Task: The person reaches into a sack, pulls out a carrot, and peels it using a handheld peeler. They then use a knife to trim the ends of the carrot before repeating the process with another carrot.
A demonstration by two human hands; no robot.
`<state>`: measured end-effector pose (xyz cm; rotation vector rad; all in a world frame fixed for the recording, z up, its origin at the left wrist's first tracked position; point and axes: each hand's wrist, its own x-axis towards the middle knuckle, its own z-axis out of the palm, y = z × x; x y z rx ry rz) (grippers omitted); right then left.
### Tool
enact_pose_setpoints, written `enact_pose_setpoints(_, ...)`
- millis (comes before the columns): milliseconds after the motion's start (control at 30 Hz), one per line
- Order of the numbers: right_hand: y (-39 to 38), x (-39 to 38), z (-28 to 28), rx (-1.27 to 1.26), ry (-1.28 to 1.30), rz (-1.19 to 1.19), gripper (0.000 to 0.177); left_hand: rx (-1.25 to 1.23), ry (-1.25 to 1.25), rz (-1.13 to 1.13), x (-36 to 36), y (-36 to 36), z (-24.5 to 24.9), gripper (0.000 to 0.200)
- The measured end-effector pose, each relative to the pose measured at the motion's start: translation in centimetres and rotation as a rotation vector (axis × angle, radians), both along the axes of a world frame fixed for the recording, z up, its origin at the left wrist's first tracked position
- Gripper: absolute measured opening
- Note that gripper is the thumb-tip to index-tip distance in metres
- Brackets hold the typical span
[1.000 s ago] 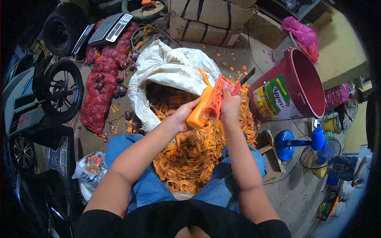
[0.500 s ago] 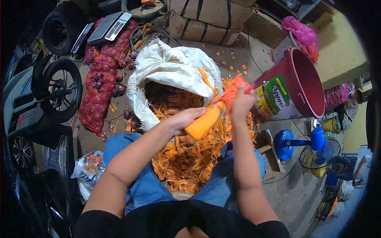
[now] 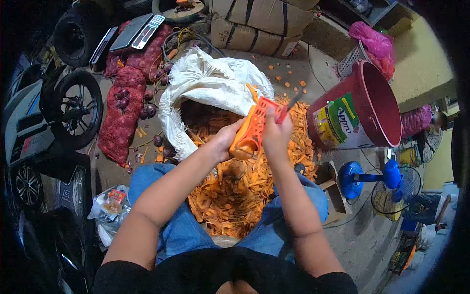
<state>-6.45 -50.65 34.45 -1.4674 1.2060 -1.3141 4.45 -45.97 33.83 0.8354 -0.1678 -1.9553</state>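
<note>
My left hand (image 3: 226,142) is closed around a peeled orange carrot (image 3: 242,153), held above the peelings. My right hand (image 3: 277,133) grips a red-orange plastic peeler (image 3: 264,109) with a perforated body. The peeler lies along the carrot, its front at the carrot's near end and covering much of it. A dark, blade-like piece (image 3: 295,100) sticks out beyond my right fist. Below both hands spreads a heap of orange peelings and carrot slices (image 3: 230,215), between my knees. Behind it, a white woven sack (image 3: 210,88) gapes open with more peelings inside.
A tilted maroon bucket (image 3: 362,103) stands at right, near a blue fan (image 3: 352,179) and an open cardboard box (image 3: 335,196). Red net bags of onions (image 3: 122,115) and a digital scale (image 3: 142,34) are at left, beside a motorbike wheel (image 3: 76,108). Strapped cartons (image 3: 257,32) stand behind.
My right hand has moved left and nearer with the peeler, from the carrot's far end to its near end. The carrot has turned more upright in view.
</note>
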Motion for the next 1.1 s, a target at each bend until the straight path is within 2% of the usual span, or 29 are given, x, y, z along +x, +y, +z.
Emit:
enact_pose_setpoints(100, 0.7, 0.4, 0.0, 0.021, -0.008, 0.047, 0.017, 0.009, -0.052, 0.090, -0.5, -0.3, -0.5, 0.035)
enact_pose_setpoints(233, -0.1, -0.2, 0.2, -0.080, 0.133, -0.072, 0.018, -0.075, -0.057, 0.054, -0.3, -0.3, -0.5, 0.035)
enact_pose_setpoints(300, -2.0, -1.8, 0.4, -0.153, 0.168, -0.216, 0.018, -0.157, -0.252, -0.268, -0.2, 0.3, 0.2, 0.037)
enact_pose_setpoints(333, -3.6, -3.1, 0.3, -0.194, 0.138, -0.299, 0.018, -0.160, -0.265, -0.257, -0.6, 0.8, -0.1, 0.038)
enact_pose_setpoints(400, -7.0, -6.7, -1.8, -0.366, 0.395, -0.531, 0.019, -0.242, -0.258, -0.305, -0.8, 1.3, 0.4, 0.038)
enact_pose_setpoints(433, -7.2, -7.4, -1.3, -0.362, 0.395, -0.534, 0.019, -0.325, -0.248, -0.351, -0.8, 1.4, 0.9, 0.039)
enact_pose_setpoints(500, -7.4, -8.4, -0.1, 0.078, -0.032, -0.631, 0.020, -0.323, -0.275, -0.417, -0.5, 1.5, 1.8, 0.038)
enact_pose_setpoints(567, -7.6, -8.9, -0.4, -0.017, -0.051, -0.590, 0.021, -0.259, -0.372, -0.360, 0.0, 1.7, 2.4, 0.037)
enact_pose_setpoints(633, -7.2, -8.5, 0.0, -0.110, -0.072, -0.540, 0.022, -0.293, -0.449, -0.344, 0.7, 1.2, 0.9, 0.037)
enact_pose_setpoints(700, -5.5, -7.4, 1.2, -0.085, 0.052, -0.271, 0.022, -0.329, -0.526, -0.329, 1.2, 0.9, 0.3, 0.037)
enact_pose_setpoints(767, -4.4, -5.8, 1.0, -0.021, 0.049, -0.273, 0.021, -0.346, -0.550, -0.247, 1.3, 0.7, 0.3, 0.037)
enact_pose_setpoints(800, -3.9, -5.0, 0.5, -0.114, 0.058, -0.292, 0.021, -0.386, -0.587, -0.222, 1.4, 0.5, -0.6, 0.036)
enact_pose_setpoints(833, -3.4, -4.4, 0.2, -0.207, 0.068, -0.313, 0.021, -0.387, -0.586, -0.221, 1.3, 0.5, -0.5, 0.036)
enact_pose_setpoints(967, -1.9, -3.4, 2.2, -0.252, 0.067, -0.194, 0.021, -0.311, -0.463, -0.161, 1.4, 0.4, 0.5, 0.036)
enact_pose_setpoints(1000, -1.9, -3.7, 2.1, -0.206, 0.064, -0.174, 0.021, -0.301, -0.388, -0.148, 1.5, 0.3, 0.7, 0.036)
enact_pose_setpoints(1100, -2.4, -4.5, 1.5, -0.112, -0.003, -0.185, 0.021, -0.267, -0.426, -0.248, 1.8, 0.3, 1.0, 0.037)
